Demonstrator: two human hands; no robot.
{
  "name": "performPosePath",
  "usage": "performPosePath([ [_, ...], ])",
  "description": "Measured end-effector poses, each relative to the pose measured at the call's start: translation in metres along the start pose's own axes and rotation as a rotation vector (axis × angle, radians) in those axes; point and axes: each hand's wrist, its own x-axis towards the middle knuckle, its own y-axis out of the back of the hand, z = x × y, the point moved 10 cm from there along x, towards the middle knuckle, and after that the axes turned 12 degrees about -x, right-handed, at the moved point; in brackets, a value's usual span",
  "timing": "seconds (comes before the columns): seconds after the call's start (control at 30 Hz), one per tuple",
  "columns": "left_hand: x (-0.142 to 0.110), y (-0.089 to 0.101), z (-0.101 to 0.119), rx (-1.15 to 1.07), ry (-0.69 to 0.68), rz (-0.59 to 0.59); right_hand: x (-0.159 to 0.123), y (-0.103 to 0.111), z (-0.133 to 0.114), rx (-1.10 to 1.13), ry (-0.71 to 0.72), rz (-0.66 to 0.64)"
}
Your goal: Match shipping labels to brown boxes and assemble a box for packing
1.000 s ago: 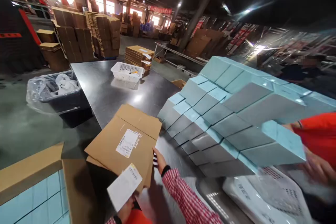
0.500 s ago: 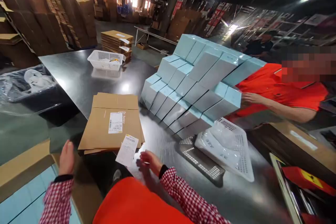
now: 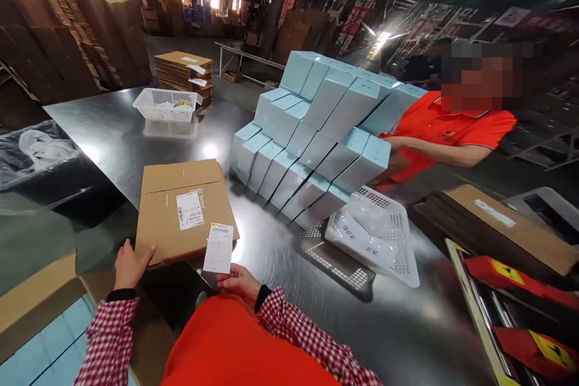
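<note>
A stack of flat cardboard boxes (image 3: 158,211) lies on the metal table's near edge, with a white label (image 3: 190,211) on the top one. My left hand (image 3: 131,264) grips its near left corner, thumb on top and fingers along the side. Over the near right corner lies a printed paper slip (image 3: 219,248). My right hand (image 3: 240,283) is at the slip's lower edge, fingers closed on it, the fingertips partly hidden. Below my left forearm, an open carton (image 3: 38,289) holds pale blue boxes (image 3: 49,338).
Pale blue boxes (image 3: 312,139) are stacked on the metal table (image 3: 280,265). Near them sits a white basket (image 3: 409,247) of plastic packets; another basket (image 3: 165,105) is farther back. A co-worker (image 3: 452,132) stands behind the stack. A roller conveyor (image 3: 502,313) is at right.
My left hand has come in onto the cardboard corner. My right hand has moved left to the paper slip, which now lies straighter. The view has shifted right.
</note>
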Motion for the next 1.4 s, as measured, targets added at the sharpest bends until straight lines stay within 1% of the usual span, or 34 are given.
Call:
performPosePath([
  [0.07,0.003,0.002,0.026,0.1,-0.065,0.02,-0.001,0.001,0.001,0.015,-0.017,-0.011],
  [0.1,0.004,-0.002,0.042,0.142,-0.115,0.008,-0.001,0.002,0.002,0.02,-0.025,0.002],
  [0.13,0.004,-0.011,0.059,0.177,-0.171,-0.021,0.0,0.005,0.004,0.022,-0.033,0.024],
  [0.2,0.003,-0.037,0.09,0.232,-0.274,-0.114,0.0,0.009,0.006,0.024,-0.045,0.065],
  [0.27,0.001,-0.065,0.111,0.275,-0.332,-0.195,0.001,0.012,0.008,0.03,-0.053,0.089],
  [0.3,0.001,-0.077,0.116,0.293,-0.342,-0.229,0.002,0.013,0.009,0.03,-0.053,0.092],
  [0.33,0.001,-0.088,0.118,0.309,-0.339,-0.259,0.003,0.013,0.009,0.028,-0.051,0.092],
  [0.4,0.003,-0.103,0.114,0.34,-0.316,-0.311,0.004,0.013,0.008,0.027,-0.05,0.089],
  [0.5,0.006,-0.115,0.103,0.377,-0.289,-0.36,0.006,0.013,0.009,0.028,-0.054,0.086],
  [0.63,0.008,-0.118,0.097,0.403,-0.28,-0.373,0.008,0.014,0.008,0.005,-0.054,0.085],
  [1.4,0.012,-0.121,0.095,0.396,-0.249,-0.37,0.011,0.013,0.009,-0.041,-0.064,0.062],
])
